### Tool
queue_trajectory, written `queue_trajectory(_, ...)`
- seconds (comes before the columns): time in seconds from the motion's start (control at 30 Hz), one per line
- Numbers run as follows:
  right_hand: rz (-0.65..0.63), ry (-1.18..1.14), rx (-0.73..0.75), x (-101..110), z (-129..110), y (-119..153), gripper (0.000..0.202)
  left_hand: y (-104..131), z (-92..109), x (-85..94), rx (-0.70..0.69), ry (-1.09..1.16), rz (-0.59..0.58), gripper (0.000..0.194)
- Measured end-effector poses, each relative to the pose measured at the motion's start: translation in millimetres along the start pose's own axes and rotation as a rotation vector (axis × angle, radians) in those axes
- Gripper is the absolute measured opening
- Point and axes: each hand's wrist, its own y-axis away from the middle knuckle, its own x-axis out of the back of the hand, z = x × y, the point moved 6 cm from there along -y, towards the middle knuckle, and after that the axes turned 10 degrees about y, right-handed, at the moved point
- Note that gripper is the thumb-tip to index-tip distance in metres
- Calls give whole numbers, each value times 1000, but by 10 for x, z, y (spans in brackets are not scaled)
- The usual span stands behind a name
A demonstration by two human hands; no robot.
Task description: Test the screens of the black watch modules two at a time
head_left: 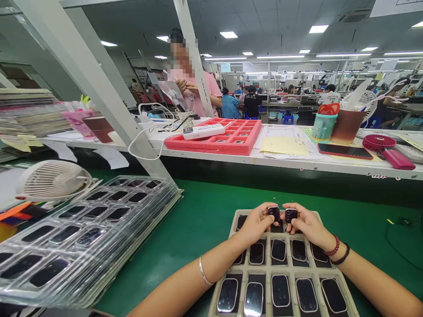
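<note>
My left hand [263, 219] pinches a smartwatch body [273, 213] between thumb and fingers, its screen facing me. Close beside it, my right hand [304, 222] grips a second smartwatch body [291, 215]. Faint light text shows on both dark screens, too small to read. Both hands are above the far row of a beige compartment tray [267, 268]. Rows of strapless watch bodies lie in its compartments, screens up, such as a watch body [280, 290] in the near row. My hands and forearms hide parts of the tray.
At left, stacked clear plastic trays [109, 237] hold more watch bodies, with a white fan [54, 180] behind. On the shelf are a red foam tray [244, 147], papers [287, 143], a phone [345, 151] and cups [346, 125]. A person in pink [211, 86] stands beyond.
</note>
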Motion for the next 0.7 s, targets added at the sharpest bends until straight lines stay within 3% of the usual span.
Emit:
queue_trajectory(0.13,-23,-5,-17,0,-13,4,31,26,50,3,4,-21,31,34)
queue_trajectory(0.7,-25,46,-21,-6,47,-5,31,34,35,-24,-53,-2,13,33)
